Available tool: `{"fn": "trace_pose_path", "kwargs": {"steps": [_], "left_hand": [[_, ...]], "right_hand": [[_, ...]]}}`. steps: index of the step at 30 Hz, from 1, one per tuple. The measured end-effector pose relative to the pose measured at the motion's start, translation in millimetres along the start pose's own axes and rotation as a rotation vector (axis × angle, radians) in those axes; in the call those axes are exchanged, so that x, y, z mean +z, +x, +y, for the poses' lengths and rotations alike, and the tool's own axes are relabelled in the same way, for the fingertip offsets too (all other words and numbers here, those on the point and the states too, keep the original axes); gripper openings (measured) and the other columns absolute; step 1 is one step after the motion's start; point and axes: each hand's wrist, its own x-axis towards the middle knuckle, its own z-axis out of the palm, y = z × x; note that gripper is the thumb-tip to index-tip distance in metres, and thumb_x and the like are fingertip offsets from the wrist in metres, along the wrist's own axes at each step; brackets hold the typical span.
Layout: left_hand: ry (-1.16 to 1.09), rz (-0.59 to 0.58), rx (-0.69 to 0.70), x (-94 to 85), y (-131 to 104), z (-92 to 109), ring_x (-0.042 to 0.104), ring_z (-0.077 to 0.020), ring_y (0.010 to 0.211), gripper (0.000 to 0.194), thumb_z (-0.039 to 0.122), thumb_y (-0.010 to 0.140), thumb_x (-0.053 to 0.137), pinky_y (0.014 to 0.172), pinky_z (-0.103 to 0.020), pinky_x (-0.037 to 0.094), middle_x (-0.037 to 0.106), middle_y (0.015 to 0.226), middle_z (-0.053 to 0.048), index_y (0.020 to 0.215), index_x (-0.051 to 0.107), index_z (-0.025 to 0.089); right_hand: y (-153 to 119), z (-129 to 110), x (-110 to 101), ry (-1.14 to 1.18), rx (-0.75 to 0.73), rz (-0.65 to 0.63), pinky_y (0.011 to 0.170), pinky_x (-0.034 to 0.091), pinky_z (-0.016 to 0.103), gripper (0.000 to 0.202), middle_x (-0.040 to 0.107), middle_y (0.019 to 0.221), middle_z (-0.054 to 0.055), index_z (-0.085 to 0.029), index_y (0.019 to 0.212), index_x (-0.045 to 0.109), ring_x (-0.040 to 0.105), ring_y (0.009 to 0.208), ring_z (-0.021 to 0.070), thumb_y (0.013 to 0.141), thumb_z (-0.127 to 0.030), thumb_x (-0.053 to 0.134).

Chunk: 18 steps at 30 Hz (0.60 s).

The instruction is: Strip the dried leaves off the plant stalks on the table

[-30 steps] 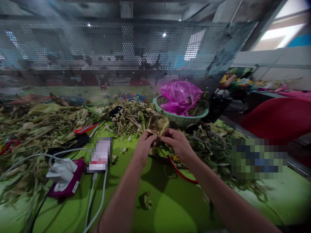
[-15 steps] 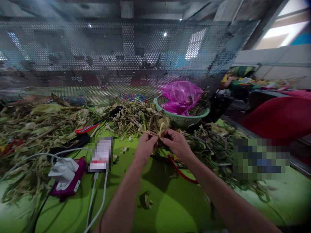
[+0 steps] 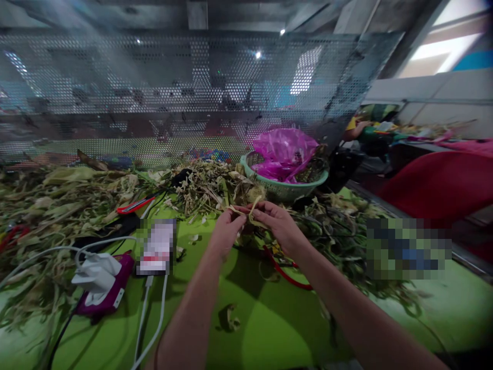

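Note:
Pale, thin plant strips (image 3: 253,211) are pinched between my two hands at the middle of the table, one strip forming a small loop. My left hand (image 3: 230,226) grips them from the left with thumb and fingers together. From the right, my right hand (image 3: 275,221) holds the same strips, its fingertips close to the left ones. Beyond the hands lies a heap of dried leaves and stems (image 3: 204,187). A red-handled tool (image 3: 285,272) rests below my right hand, partly hidden by it.
A green basket (image 3: 285,190) with a purple bag (image 3: 287,151) stands behind. At left are a red cutter (image 3: 135,205), a phone (image 3: 157,246), a purple power strip (image 3: 110,295) and cables. More leaves (image 3: 342,252) lie right. Another person's arm (image 3: 356,131) shows far back.
The strip between my hands now forms a wider loop, and my fingertips are slightly farther apart. The whole view has shifted a little.

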Motion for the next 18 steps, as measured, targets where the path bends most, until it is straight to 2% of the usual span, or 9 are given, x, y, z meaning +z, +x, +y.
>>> {"fn": "trace_pose_path", "kwargs": {"steps": [6, 12, 18], "left_hand": [[-0.001, -0.028, -0.063, 2.5, -3.2, 2.1, 0.055, -0.0121, 0.068, 0.023, 0.029, 0.067, 0.067, 0.067, -0.026, 0.045, 0.062, 0.076, 0.000, 0.085, 0.060, 0.017], [-0.011, -0.035, -0.057, 1.9, -4.7, 0.7, 0.051, -0.0092, 0.060, 0.021, 0.030, 0.069, 0.068, 0.063, -0.023, 0.042, 0.058, 0.068, 0.003, 0.081, 0.058, 0.017], [-0.075, -0.117, -0.066, 1.0, -5.0, 2.9, 0.056, -0.0115, 0.071, 0.038, 0.031, 0.062, 0.076, 0.067, -0.024, 0.045, 0.063, 0.081, -0.001, 0.092, 0.057, 0.017]], "right_hand": [[0.4, 0.6, -1.4, 0.101, 0.022, 0.070, 0.061, 0.046, 0.026, 0.028, 0.059, 0.068, -0.002, -0.018, 0.074, 0.058, 0.054, 0.059, 0.0113, 0.065, -0.039, 0.074], [1.5, 3.6, -1.8, -0.039, -0.015, 0.106, 0.058, 0.046, 0.029, 0.036, 0.061, 0.064, 0.001, -0.019, 0.078, 0.060, 0.055, 0.060, 0.0158, 0.066, -0.052, 0.069], [2.0, -3.4, -7.7, -0.038, -0.067, 0.108, 0.059, 0.042, 0.025, 0.029, 0.057, 0.067, -0.002, -0.019, 0.073, 0.057, 0.051, 0.060, 0.0120, 0.069, -0.045, 0.070]]}}
